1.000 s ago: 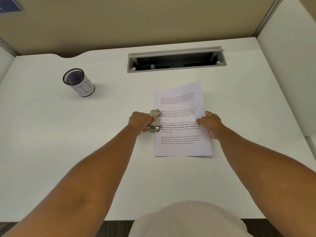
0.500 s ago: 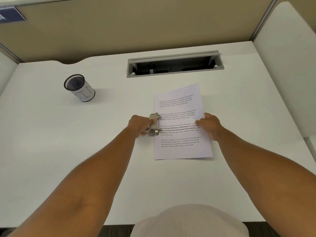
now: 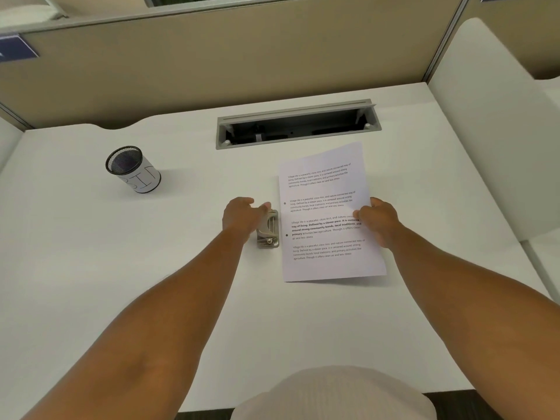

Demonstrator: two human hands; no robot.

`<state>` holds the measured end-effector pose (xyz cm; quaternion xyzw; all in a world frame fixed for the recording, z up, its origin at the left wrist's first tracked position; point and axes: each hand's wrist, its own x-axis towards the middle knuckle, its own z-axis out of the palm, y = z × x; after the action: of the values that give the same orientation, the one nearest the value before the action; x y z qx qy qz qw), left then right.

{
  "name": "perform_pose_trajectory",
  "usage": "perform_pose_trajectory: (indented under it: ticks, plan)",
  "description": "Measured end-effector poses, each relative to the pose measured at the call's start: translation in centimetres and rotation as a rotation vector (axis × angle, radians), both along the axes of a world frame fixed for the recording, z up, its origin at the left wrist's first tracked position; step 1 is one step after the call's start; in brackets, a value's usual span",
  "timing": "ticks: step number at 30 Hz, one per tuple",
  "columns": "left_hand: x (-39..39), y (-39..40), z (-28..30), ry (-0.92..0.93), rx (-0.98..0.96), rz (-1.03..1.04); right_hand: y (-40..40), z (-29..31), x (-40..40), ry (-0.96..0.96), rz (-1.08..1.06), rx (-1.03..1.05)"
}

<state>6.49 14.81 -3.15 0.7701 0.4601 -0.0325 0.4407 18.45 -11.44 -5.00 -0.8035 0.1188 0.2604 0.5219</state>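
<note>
While the left grip (image 3: 242,218) curls round the metal hole punch (image 3: 268,230) at mid-frame, just beside the printed sheet's (image 3: 327,213) left edge, the right grip (image 3: 378,221) pinches that sheet's right edge on the white desk (image 3: 151,268).

Surface (image 3: 121,283): white and flat, with a curved cut in its far left edge.
Cable slot (image 3: 298,127): a long grey opening at the far side, a little right of the middle.
Mesh cup (image 3: 133,169): black with a white band, upright at the far left, well apart from the rest.
Sheet (image 3: 327,268): printed paper, right of the middle, slightly turned, with two small dark holes by its left edge.
Hole punch (image 3: 268,234): grey metal, just beside the sheet's left edge.
</note>
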Motion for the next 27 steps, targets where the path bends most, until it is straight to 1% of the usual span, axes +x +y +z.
perform_pose_trajectory:
  ticks: [3, 8, 13, 17, 20, 27]
  plan:
    - [0.7, -0.7, 0.8, -0.087, 0.022, -0.001, -0.3, 0.7, 0.4, -0.037, -0.018, 0.015]
    - [1.9, -1.6, 2.2, -0.153, -0.021, -0.025, -0.8, 2.2, 0.9, -0.086, -0.043, 0.097]
    - [3.3, -2.1, 3.3, -0.246, -0.066, -0.087, -0.9, 3.7, 1.0, -0.159, -0.018, 0.183]
    - [4.2, -2.2, 4.1, -0.324, -0.173, -0.092, -0.8, 4.1, 1.0, -0.162, -0.01, 0.267]
    - [4.7, -2.1, 4.8, -0.364, -0.253, -0.074, -0.9, 4.4, 1.1, -0.166, -0.014, 0.293]
    - [5.0, -2.3, 5.5, -0.4, -0.323, -0.057, -1.1, 4.8, 1.5, -0.164, -0.037, 0.318]
